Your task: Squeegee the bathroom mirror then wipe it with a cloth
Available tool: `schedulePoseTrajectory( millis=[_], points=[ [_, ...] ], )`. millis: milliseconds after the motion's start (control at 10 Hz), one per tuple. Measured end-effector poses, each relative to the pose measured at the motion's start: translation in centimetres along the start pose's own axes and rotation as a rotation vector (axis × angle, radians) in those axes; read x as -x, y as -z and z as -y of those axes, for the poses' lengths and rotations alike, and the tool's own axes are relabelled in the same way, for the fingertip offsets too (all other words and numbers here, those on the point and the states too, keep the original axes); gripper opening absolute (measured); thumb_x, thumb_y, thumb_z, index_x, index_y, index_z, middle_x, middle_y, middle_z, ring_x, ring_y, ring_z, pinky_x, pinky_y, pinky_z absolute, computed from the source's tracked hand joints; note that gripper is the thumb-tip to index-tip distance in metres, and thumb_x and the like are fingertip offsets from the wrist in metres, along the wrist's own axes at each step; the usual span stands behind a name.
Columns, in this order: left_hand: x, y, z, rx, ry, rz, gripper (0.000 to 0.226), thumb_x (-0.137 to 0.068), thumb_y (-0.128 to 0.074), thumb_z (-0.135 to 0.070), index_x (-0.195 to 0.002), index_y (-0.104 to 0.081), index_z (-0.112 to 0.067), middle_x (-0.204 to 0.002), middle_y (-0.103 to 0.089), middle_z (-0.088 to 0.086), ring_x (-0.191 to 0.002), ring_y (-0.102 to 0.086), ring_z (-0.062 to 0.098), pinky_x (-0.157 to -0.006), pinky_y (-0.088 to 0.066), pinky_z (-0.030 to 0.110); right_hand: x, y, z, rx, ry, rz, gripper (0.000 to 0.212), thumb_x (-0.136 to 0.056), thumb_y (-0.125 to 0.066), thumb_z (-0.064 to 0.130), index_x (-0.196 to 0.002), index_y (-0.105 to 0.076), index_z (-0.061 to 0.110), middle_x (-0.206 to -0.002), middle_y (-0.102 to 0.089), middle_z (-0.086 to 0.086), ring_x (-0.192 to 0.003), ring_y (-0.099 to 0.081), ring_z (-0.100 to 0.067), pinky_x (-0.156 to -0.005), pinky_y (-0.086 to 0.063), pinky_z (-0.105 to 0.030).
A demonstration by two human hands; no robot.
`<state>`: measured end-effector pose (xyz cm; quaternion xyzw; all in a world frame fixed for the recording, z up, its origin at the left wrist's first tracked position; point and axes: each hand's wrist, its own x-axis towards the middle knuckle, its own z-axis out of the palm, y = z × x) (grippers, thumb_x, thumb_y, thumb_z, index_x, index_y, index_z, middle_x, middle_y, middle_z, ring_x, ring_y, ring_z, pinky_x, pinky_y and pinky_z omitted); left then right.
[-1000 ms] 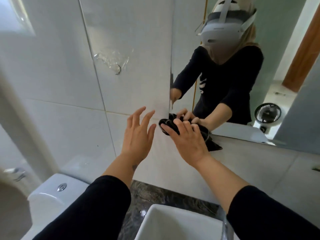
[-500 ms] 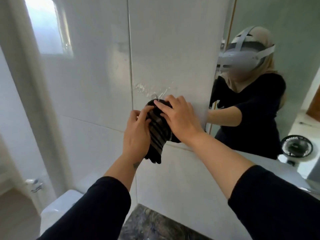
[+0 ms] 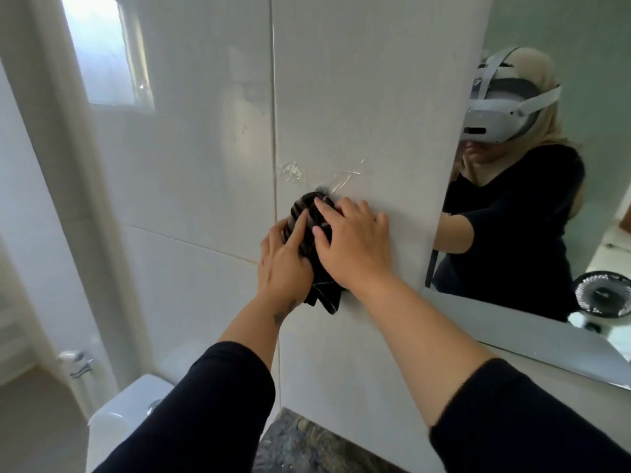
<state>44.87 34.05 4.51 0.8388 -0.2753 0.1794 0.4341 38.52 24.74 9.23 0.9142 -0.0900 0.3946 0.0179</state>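
While hooking the cloth (image 3: 312,240) left of the mirror (image 3: 546,199), my left hand (image 3: 283,264) and right hand (image 3: 355,244) pinch it with curled fingers.

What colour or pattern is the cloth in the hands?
Black with thin pale stripes, on the cloth; head view, the only one.

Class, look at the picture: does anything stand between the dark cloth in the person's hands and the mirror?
Nothing visible does. Both hands press the cloth against the tiled wall; only bare tile lies between it and the mirror on the right.
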Motion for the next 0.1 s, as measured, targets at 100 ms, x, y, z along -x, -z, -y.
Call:
schedulePoseTrajectory(
  millis=[100],
  points=[
    [4.41, -0.06, 1.92, -0.042, 0.046, 0.024, 0.07, -0.093, -0.039, -0.007, -0.15, -0.015, -0.038, -0.159, -0.001, -0.002, -0.144, -0.003, 0.023, -0.119, -0.012, 0.043, 1.96, 2.34, -1.66, -0.204, -0.072, 0.179, 0.046, -0.093, -0.047, 0.037, -0.139, -0.04, 0.042, -0.129, -0.048, 0.004, -0.12, -0.039, -0.02, -0.095, -0.031, -0.039]
  ],
)
